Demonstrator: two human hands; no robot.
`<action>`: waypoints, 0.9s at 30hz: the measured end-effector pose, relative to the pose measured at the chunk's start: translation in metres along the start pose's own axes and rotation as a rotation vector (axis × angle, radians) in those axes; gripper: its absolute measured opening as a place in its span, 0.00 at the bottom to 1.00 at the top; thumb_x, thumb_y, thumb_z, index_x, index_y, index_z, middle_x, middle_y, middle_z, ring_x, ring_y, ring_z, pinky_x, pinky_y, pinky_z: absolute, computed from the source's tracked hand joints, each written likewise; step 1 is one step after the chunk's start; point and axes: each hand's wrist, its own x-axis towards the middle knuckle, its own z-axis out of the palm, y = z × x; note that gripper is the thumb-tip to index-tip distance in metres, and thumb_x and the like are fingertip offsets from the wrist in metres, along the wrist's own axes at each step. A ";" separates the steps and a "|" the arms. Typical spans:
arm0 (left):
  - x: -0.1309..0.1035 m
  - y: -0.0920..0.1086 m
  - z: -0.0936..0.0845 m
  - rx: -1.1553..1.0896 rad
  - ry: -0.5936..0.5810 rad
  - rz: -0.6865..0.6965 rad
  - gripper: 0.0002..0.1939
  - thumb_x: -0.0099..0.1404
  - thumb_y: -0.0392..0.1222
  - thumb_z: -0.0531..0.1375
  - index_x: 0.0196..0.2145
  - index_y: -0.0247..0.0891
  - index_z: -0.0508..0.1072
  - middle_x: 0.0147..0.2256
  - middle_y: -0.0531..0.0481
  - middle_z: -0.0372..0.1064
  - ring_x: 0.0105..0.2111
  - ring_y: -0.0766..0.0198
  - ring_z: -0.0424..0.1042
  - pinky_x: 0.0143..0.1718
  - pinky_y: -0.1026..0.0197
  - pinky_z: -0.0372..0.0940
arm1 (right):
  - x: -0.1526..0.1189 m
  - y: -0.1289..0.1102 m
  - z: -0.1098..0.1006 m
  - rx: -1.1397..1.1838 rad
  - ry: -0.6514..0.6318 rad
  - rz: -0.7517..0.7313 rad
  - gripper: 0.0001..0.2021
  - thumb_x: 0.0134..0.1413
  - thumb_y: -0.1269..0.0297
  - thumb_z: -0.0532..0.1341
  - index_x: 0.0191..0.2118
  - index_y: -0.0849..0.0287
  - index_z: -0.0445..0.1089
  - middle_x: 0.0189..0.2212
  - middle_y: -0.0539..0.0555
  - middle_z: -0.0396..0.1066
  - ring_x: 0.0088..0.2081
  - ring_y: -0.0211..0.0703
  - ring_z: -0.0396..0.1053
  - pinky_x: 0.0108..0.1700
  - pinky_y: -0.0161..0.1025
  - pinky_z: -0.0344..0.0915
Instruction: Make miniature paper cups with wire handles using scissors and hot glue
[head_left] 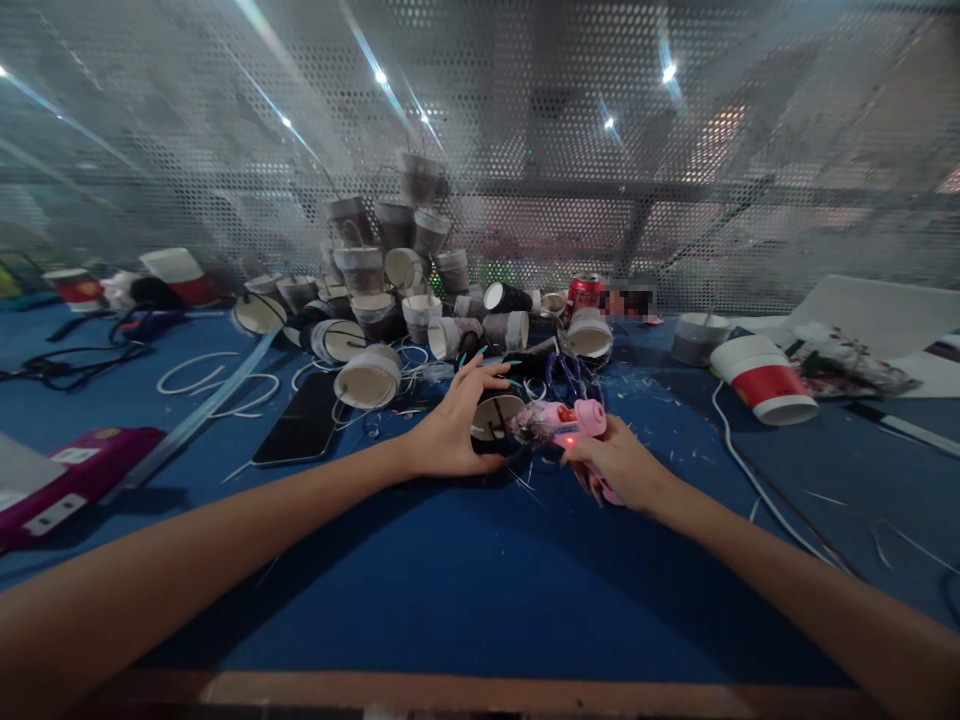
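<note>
My left hand [459,420] is curled around a dark-sided paper cup [495,415] lying on its side, its pale opening facing me. A thin dark strand crosses that opening. In my right hand [619,465] is a pink glue gun [574,422] with a small red light lit on its body. The gun's messy nozzle end points left, close to the cup's rim; I cannot tell whether they touch. Just behind the cup lie blue-handled scissors [570,378]. Wrapped cups [367,376] sit to the left of my left hand.
Several wrapped cups with wire handles [358,268] are piled at the back. A black phone [298,420], a purple power strip [82,480] and white cord [217,385] lie left. A red can [585,294] stands behind; a red-and-white cup stack [765,380] lies right.
</note>
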 end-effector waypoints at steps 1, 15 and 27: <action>0.000 0.000 0.000 0.000 0.002 0.002 0.36 0.47 0.49 0.64 0.49 0.37 0.53 0.55 0.32 0.53 0.60 0.42 0.47 0.57 0.32 0.43 | 0.000 0.000 0.000 0.001 0.006 -0.003 0.11 0.38 0.68 0.55 0.11 0.56 0.55 0.06 0.45 0.55 0.08 0.33 0.54 0.09 0.31 0.53; 0.001 0.003 -0.001 0.007 -0.001 -0.014 0.34 0.47 0.48 0.64 0.48 0.37 0.54 0.55 0.32 0.54 0.60 0.44 0.50 0.58 0.34 0.44 | 0.002 0.001 0.002 0.018 0.048 0.022 0.10 0.36 0.67 0.55 0.12 0.57 0.56 0.07 0.45 0.55 0.09 0.33 0.54 0.10 0.32 0.54; 0.001 0.001 0.000 0.020 0.010 0.011 0.34 0.46 0.48 0.64 0.48 0.37 0.54 0.53 0.32 0.56 0.59 0.44 0.51 0.58 0.34 0.44 | 0.002 0.004 0.001 -0.076 0.036 -0.028 0.08 0.38 0.70 0.55 0.14 0.58 0.61 0.10 0.47 0.61 0.10 0.32 0.56 0.11 0.31 0.54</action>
